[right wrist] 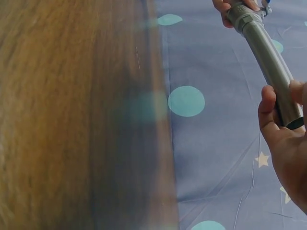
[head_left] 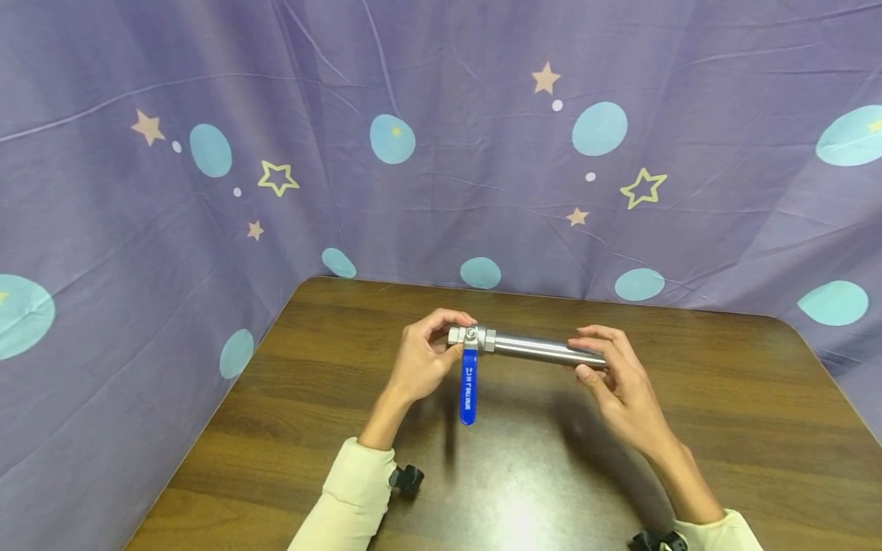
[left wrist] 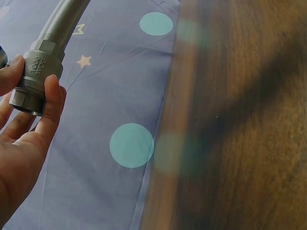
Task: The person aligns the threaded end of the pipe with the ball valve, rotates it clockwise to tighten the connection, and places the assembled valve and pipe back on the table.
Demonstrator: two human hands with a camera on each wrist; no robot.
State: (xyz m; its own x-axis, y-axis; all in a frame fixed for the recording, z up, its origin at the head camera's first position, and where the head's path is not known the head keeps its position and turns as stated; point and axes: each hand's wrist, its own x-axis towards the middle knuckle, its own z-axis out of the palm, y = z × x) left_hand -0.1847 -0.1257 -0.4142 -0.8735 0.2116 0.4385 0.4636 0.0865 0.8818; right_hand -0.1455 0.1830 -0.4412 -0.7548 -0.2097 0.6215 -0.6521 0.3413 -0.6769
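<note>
A metal ball valve (head_left: 481, 337) with a blue lever handle (head_left: 468, 390) is joined to a straight steel pipe (head_left: 530, 348). Both are held above the table, the pipe running to the right and slightly toward me. My left hand (head_left: 423, 360) grips the valve body at its left end, thumb on the near side and fingers behind. The lever points toward me, with "BALL VALVE" lettering on it. Around the pipe's right end, my right hand (head_left: 623, 390) curls its thumb and fingers. In the right wrist view the pipe's open end (right wrist: 293, 123) shows near the palm.
The brown wooden table (head_left: 317, 367) lies below, with shadows of the arms on it. Behind and to the left hangs a purple curtain (head_left: 441, 214) with stars and blue ovals. Black wrist straps (head_left: 406, 480) sit at the sleeve cuffs.
</note>
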